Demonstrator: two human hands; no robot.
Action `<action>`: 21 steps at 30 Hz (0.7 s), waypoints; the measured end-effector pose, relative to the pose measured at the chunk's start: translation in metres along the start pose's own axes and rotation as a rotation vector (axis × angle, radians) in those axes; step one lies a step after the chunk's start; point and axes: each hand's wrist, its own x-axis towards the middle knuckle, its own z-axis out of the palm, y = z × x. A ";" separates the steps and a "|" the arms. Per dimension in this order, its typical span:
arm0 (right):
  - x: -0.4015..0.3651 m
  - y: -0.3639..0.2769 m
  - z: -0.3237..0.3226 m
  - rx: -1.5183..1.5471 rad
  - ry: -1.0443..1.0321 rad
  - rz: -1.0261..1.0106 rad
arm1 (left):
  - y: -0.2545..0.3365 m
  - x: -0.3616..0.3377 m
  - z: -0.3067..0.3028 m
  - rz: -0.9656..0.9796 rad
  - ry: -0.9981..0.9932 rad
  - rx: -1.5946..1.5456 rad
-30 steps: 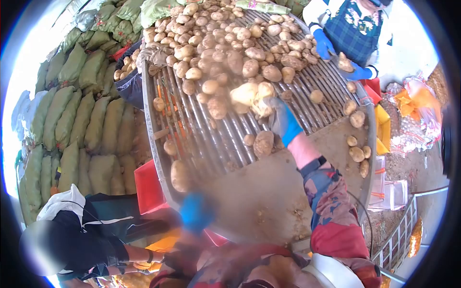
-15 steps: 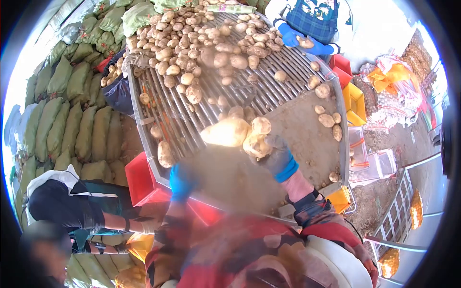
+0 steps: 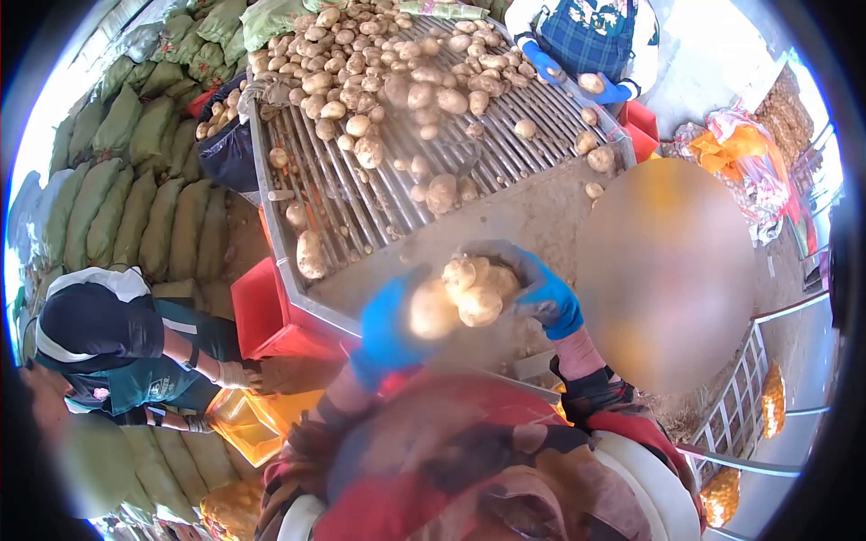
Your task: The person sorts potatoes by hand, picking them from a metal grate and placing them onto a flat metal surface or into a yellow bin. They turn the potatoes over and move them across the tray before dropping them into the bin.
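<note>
Dusty tan round potatoes [image 3: 469, 293], now drawn off the grey metal roller desk [image 3: 361, 207] toward six o'clock; blue-gloved right hand [image 3: 541, 288] fingers clamped round them, blurred left hand [image 3: 383, 329] alongside, grip impossible to tell.

I am cupping three potatoes [image 3: 469, 293] in two gloved hands: left hand [image 3: 388, 329], right hand [image 3: 541, 288]. I am counting two others: plaid co-worker [image 3: 595, 36] at 1 o'clock, crouching person [image 3: 117, 352] at 8 o'clock. Two red crates [image 3: 257, 311] are showing. Loose potatoes on the roller table [image 3: 361, 212] and the green sacks [image 3: 117, 207] are running past counting.
</note>
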 end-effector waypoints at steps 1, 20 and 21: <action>0.000 0.000 0.001 -0.032 0.052 -0.002 | 0.002 -0.003 -0.001 -0.005 0.041 0.061; 0.008 0.025 0.046 -1.021 0.265 -0.325 | -0.015 -0.048 0.021 -0.271 0.013 -0.352; 0.005 0.025 0.048 -0.928 0.266 -0.282 | -0.026 -0.054 0.027 -0.373 0.006 -0.397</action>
